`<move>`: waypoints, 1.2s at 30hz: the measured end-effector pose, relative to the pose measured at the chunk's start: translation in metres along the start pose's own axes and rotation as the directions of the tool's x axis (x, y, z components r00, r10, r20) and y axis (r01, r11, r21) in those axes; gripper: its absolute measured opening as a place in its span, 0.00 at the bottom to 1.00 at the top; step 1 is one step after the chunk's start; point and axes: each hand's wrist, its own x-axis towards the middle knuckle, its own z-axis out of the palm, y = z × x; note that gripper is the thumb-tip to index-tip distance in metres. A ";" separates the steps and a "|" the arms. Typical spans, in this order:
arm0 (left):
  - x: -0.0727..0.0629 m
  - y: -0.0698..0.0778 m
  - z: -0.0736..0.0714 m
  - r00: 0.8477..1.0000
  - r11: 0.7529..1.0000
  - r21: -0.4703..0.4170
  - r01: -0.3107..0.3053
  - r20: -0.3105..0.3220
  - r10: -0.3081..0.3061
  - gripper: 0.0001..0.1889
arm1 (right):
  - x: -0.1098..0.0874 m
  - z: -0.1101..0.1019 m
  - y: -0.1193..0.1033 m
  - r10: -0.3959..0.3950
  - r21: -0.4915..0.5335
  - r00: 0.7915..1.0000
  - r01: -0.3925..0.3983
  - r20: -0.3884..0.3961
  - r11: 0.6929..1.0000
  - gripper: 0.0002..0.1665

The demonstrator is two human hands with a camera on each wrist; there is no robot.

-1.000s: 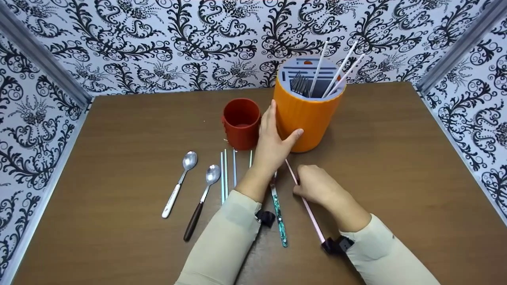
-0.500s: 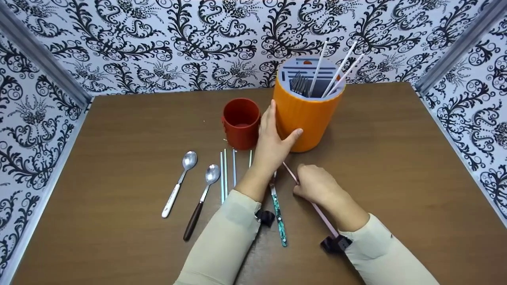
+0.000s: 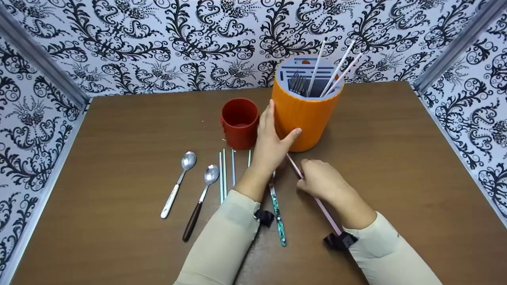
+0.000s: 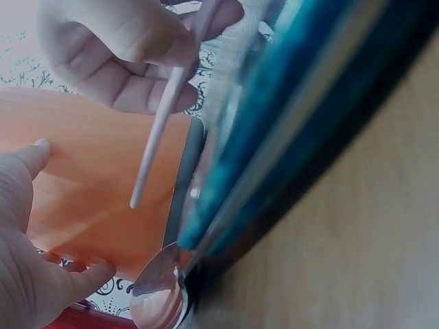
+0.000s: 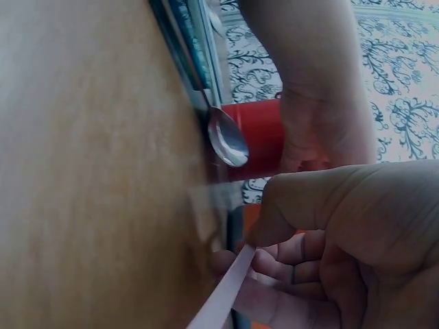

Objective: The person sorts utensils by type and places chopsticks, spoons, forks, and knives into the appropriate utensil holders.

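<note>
My left hand (image 3: 273,146) rests against the front left side of the orange utensil holder (image 3: 307,118), its fingers and thumb extended along the wall. Just in front of the holder, my right hand (image 3: 323,180) pinches a pink chopstick (image 3: 328,215) between thumb and fingers. One end of that chopstick points at the holder's base, the other back towards the right wrist. In the left wrist view, the chopstick (image 4: 161,130) crosses in front of the holder. A teal-handled spoon (image 5: 228,137) lies between my arms, its bowl hidden by the left arm in the head view.
A red cup (image 3: 240,126) stands left of the holder. Two spoons, one white-handled (image 3: 170,201) and one dark-handled (image 3: 192,221), lie on the left beside several pale chopsticks (image 3: 221,178). Forks (image 3: 297,84) and three light sticks (image 3: 317,67) stand in the holder. Patterned walls surround the table.
My right hand has shifted slightly right and away from me. The near end of the pink chopstick has swung right, up to the wrist. My left hand stays on the holder.
</note>
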 end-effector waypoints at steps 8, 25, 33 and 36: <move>0.001 0.000 0.000 1.000 1.000 0.012 0.017 0.004 -0.017 0.53 | -0.005 -0.016 0.007 0.008 0.029 1.000 -0.009 0.018 1.000 0.08; 0.000 0.000 0.000 1.000 1.000 -0.002 0.027 0.011 -0.027 0.52 | -0.015 -0.039 0.014 0.014 0.125 0.999 -0.020 0.047 0.992 0.09; 0.001 -0.001 0.001 1.000 1.000 0.003 0.019 0.000 -0.019 0.53 | -0.021 -0.047 0.013 0.005 0.155 1.000 -0.008 0.015 0.988 0.08; 0.001 0.000 0.001 1.000 1.000 0.006 0.025 0.003 -0.025 0.53 | -0.023 -0.049 0.014 0.006 0.167 1.000 -0.007 0.007 0.986 0.08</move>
